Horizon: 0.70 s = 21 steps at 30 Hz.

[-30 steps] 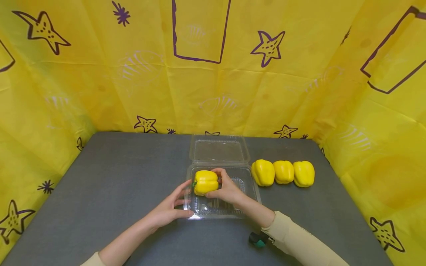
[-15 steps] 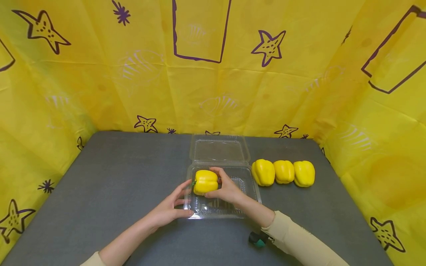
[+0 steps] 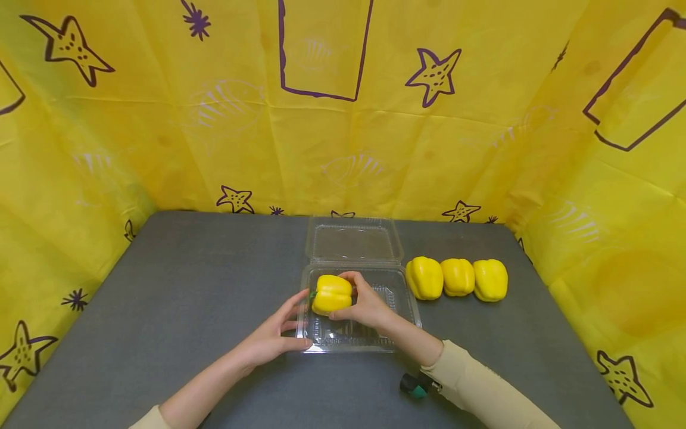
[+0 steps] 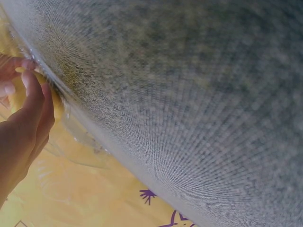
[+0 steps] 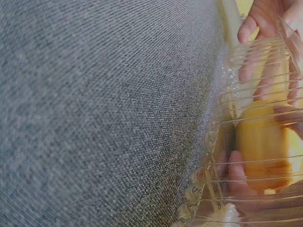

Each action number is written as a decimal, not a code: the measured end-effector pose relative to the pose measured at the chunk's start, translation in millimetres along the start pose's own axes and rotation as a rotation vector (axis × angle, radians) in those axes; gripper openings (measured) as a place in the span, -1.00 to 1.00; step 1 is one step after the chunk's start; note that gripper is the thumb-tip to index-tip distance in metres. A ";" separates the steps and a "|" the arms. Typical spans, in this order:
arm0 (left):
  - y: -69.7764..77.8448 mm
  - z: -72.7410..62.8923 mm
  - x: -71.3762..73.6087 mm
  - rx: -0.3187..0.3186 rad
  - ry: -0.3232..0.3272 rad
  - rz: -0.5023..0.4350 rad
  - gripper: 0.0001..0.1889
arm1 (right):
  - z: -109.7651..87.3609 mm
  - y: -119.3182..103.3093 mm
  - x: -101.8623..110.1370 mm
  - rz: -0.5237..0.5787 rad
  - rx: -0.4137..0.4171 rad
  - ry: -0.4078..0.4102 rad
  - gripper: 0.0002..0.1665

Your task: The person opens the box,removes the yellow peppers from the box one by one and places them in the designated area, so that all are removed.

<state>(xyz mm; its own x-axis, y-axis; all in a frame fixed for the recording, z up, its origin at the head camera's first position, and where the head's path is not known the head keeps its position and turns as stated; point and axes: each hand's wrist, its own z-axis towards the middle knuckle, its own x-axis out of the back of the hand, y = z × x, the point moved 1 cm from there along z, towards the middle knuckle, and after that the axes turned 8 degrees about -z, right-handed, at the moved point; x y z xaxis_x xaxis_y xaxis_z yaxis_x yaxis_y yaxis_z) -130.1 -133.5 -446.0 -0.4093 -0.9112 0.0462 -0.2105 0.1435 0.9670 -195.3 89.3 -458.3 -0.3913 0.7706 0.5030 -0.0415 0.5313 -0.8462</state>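
Observation:
A yellow bell pepper (image 3: 332, 294) lies on its side, green stem to the left, in the left part of a clear plastic clamshell container (image 3: 370, 344). My right hand (image 3: 364, 305) holds its right end, thumb on the near side and fingers on the far side. At the container's left wall, my left hand (image 3: 270, 336) rests with fairly straight, spread fingers, its thumb at the front left corner. Through the clear wall in the right wrist view, the bell pepper (image 5: 265, 146) and the left hand (image 5: 265, 23) show. The left wrist view catches the left hand (image 4: 28, 118) at the edge.
Three more yellow bell peppers (image 3: 458, 277) stand in a row right of the container. The container's lid (image 3: 354, 243) lies folded back behind it. A black and green object (image 3: 415, 386) sits by the right sleeve. Yellow printed cloth (image 3: 343, 137) surrounds the grey table (image 3: 214, 268).
The bell pepper in my right hand shifts slightly left, then slightly right again, tilting a little. My left hand, the container and the other peppers stay in place.

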 end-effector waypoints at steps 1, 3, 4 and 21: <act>-0.1 0.1 0.0 0.000 0.001 0.001 -0.04 | 0.1 0.4 0.1 -0.002 -0.003 -0.001 -0.05; -0.3 0.2 -0.1 0.001 0.005 0.004 -0.04 | 0.2 1.1 0.5 -0.004 -0.009 -0.001 -0.05; -0.3 0.4 -0.2 0.001 0.008 0.006 -0.04 | 0.3 1.4 0.9 -0.007 -0.010 0.000 -0.05; 0.1 -0.1 -0.2 -0.010 0.002 0.006 -0.02 | -8.3 -3.2 8.8 0.077 -0.002 0.041 -0.04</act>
<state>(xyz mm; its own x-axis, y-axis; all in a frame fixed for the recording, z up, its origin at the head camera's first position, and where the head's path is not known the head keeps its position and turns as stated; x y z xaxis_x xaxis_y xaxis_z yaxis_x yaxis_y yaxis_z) -130.0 -133.2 -445.9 -0.4083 -0.9113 0.0524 -0.1995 0.1451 0.9691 -191.0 97.2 -449.7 -0.3552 0.8232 0.4430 -0.0107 0.4703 -0.8825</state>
